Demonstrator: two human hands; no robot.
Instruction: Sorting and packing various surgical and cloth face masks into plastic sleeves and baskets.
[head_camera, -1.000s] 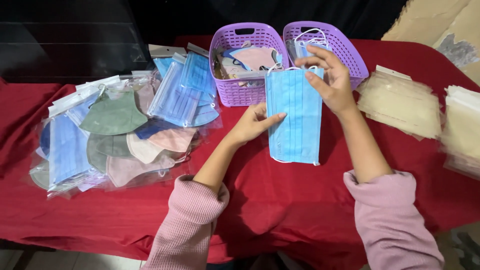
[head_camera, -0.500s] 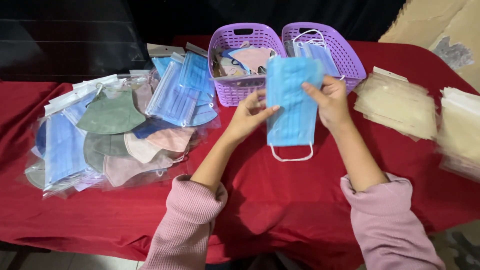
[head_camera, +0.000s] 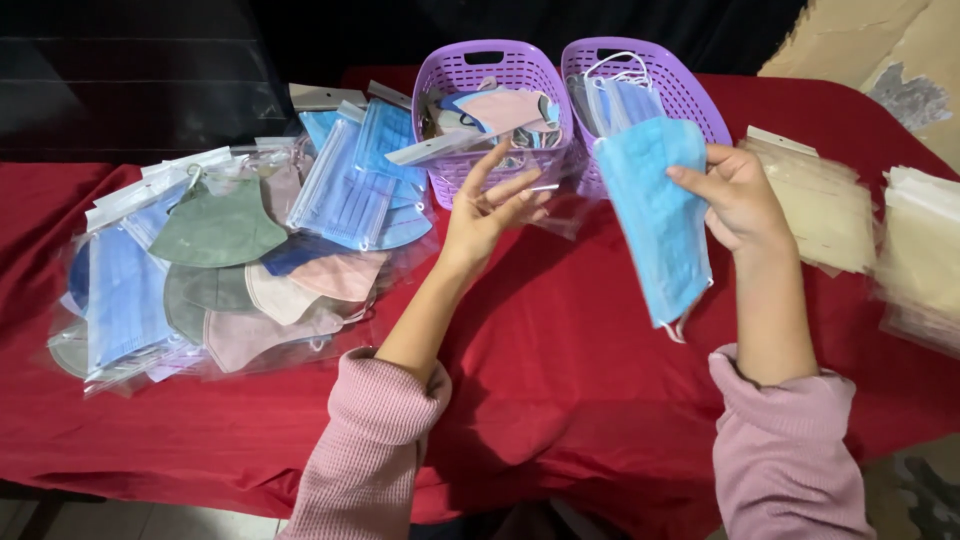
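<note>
Head view, right hand (head_camera: 738, 195) right of centre pinching a folded blue face mask (head_camera: 655, 215) that hangs upright, left hand (head_camera: 490, 205) at centre open and holding nothing, two purple baskets (head_camera: 455, 85) just behind, bagged masks (head_camera: 230, 260) heaped at left, red cloth (head_camera: 560, 340) beneath

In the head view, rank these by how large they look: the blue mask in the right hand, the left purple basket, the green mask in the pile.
1. Left purple basket
2. Blue mask, held up by the right hand, so nearness may enlarge it; close to the basket.
3. Green mask
</note>
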